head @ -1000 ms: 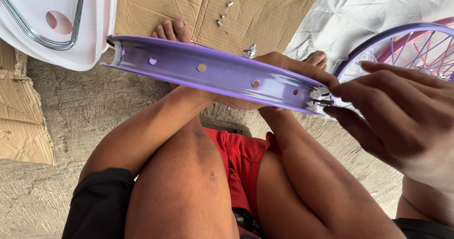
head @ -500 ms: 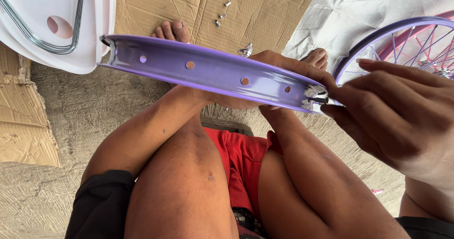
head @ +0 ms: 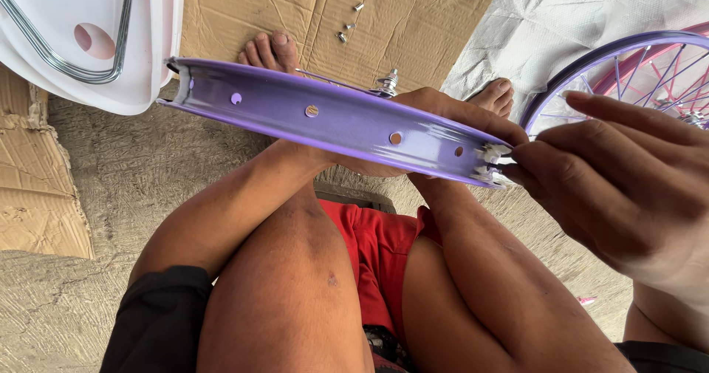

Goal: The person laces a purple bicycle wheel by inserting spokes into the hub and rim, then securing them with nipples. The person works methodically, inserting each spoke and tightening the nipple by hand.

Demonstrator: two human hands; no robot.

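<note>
A purple metal wheel rim [head: 325, 122] with a row of small round spoke holes is held edge-on above the person's bent knees, running from upper left down to the right. The left hand [head: 436, 118] wraps over the rim's far side from underneath, fingers closed around it, the forearm rising between the legs. The right hand [head: 620, 173] is at the rim's right end, its fingertips pinched together on a small silver-white fitting [head: 491, 159] seated at the rim's edge. A thin silver spoke and a hub nut [head: 388, 83] show just behind the rim. Beyond it lie flattened brown cardboard [head: 413, 18] with a few loose small silver screws [head: 348, 24], and the person's bare feet. A white plastic piece with a bent chrome wire [head: 81, 40] sits at upper left; a second purple rim with pink spokes [head: 635, 70] is at upper right, on grey woven sheeting [head: 561, 11].
</note>
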